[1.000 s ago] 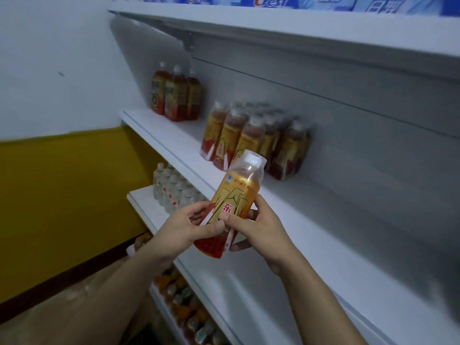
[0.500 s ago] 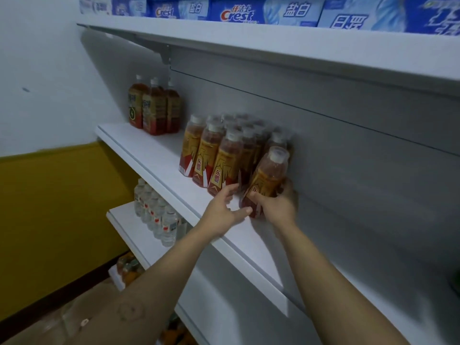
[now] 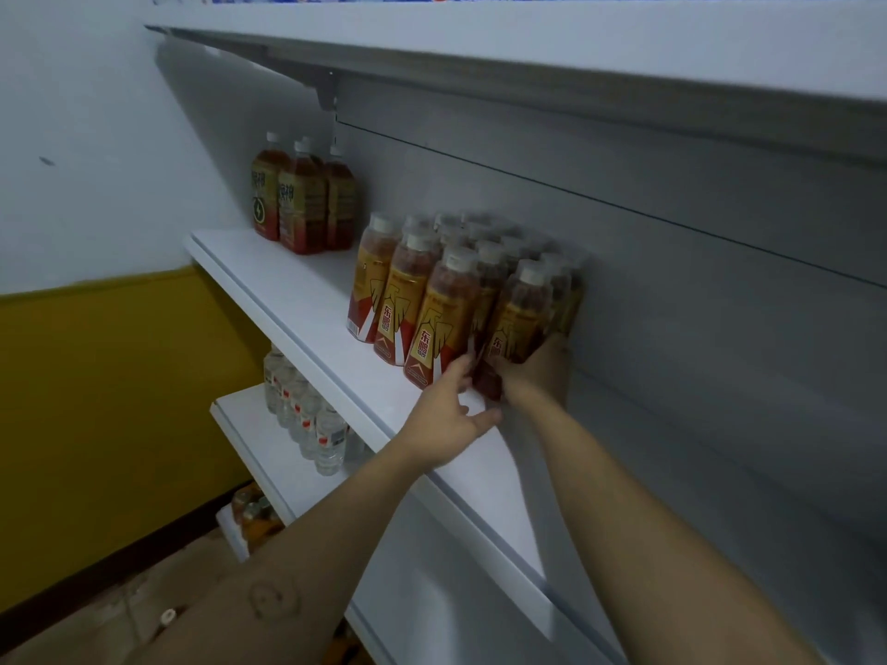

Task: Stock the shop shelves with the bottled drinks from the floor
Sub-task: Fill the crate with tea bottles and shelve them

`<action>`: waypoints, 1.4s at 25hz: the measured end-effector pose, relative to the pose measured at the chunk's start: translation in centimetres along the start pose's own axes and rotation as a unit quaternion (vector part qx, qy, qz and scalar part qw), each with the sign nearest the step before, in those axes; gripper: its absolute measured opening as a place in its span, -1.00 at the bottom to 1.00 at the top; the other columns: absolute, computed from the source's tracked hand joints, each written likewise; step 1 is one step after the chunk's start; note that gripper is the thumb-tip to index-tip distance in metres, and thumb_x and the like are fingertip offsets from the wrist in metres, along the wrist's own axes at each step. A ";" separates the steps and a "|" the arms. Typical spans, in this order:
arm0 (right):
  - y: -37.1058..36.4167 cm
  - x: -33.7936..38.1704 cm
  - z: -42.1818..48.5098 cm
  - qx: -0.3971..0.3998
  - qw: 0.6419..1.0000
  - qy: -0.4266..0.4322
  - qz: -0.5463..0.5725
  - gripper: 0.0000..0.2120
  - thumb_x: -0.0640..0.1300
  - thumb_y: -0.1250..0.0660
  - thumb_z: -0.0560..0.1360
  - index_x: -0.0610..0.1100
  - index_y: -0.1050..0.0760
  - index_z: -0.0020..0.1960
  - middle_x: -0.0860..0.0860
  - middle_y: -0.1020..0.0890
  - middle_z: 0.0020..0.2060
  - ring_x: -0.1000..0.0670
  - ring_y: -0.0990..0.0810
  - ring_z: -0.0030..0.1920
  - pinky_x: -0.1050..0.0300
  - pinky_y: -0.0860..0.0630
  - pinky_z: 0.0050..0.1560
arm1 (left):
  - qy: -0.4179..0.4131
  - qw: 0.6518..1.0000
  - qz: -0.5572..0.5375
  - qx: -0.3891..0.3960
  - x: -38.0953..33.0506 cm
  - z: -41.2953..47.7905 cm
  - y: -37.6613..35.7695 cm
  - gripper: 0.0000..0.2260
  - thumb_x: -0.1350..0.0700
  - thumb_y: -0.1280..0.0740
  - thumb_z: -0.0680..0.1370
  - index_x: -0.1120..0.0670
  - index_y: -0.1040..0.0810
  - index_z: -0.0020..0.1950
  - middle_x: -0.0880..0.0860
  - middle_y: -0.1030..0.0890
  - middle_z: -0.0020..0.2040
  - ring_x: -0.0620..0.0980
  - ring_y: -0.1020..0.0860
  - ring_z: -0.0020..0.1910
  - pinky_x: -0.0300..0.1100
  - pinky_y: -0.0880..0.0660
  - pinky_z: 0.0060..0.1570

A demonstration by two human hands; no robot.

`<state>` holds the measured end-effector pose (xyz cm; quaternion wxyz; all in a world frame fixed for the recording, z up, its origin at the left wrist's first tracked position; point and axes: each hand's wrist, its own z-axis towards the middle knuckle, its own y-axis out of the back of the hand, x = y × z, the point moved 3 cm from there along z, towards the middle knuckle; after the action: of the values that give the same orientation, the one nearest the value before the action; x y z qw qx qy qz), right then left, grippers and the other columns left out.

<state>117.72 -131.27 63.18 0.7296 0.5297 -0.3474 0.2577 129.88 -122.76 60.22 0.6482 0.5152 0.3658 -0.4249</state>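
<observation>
Your right hand [image 3: 533,376] grips a bottle [image 3: 521,324] low, rightmost on the shelf [image 3: 297,300]. Your left hand [image 3: 451,415], fingers spread, lies beside its base.

head view, facing shelf [image 3: 307,300] obliquely, close.

Both bare arms reach up and forward, side by side; left hand [image 3: 451,410] spread, fingers straight, thumb out; right hand [image 3: 535,376] curled round bottom of gold-and-red plastic drink bottle [image 3: 518,324].
</observation>
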 end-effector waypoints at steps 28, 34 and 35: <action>-4.7 -5.0 -29.6 0.327 0.936 0.053 0.122 -0.74 -0.05 -0.44 0.49 0.21 -0.46 0.08 0.25 -0.60 -0.05 0.28 -0.58 -0.03 0.41 -0.53 -0.12 | 0.105 0.981 -0.001 -0.162 12.9 -22.7 6.4 -0.61 0.10 -0.45 0.51 -0.09 -0.42 0.28 -0.22 -0.57 0.12 -0.26 -0.52 0.17 -0.43 -0.43 0.09; -14.9 -13.6 -34.7 0.428 0.898 -0.096 0.034 -0.66 0.04 -0.46 0.48 0.04 -0.49 0.22 0.19 -0.60 0.04 0.22 -0.58 0.01 0.31 -0.56 0.01 | 0.225 0.964 -0.035 -0.136 22.8 -28.1 6.5 -0.62 0.12 -0.44 0.51 -0.09 -0.42 0.27 -0.15 -0.59 0.08 -0.22 -0.57 0.08 -0.22 -0.55 0.06; -16.4 -15.0 -35.6 0.438 0.892 -0.111 0.018 -0.66 0.04 -0.45 0.49 0.04 -0.47 0.22 0.17 -0.59 0.05 0.19 -0.58 0.02 0.23 -0.56 0.02 | 0.247 0.960 -0.039 -0.127 24.6 -28.8 6.4 -0.62 0.13 -0.44 0.51 -0.09 -0.42 0.27 -0.14 -0.60 0.07 -0.24 -0.57 0.07 -0.24 -0.55 0.06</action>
<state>128.81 -102.49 34.71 0.3754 0.8145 -0.2875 0.3361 143.92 -98.16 34.30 0.5805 0.5032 0.5852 -0.2598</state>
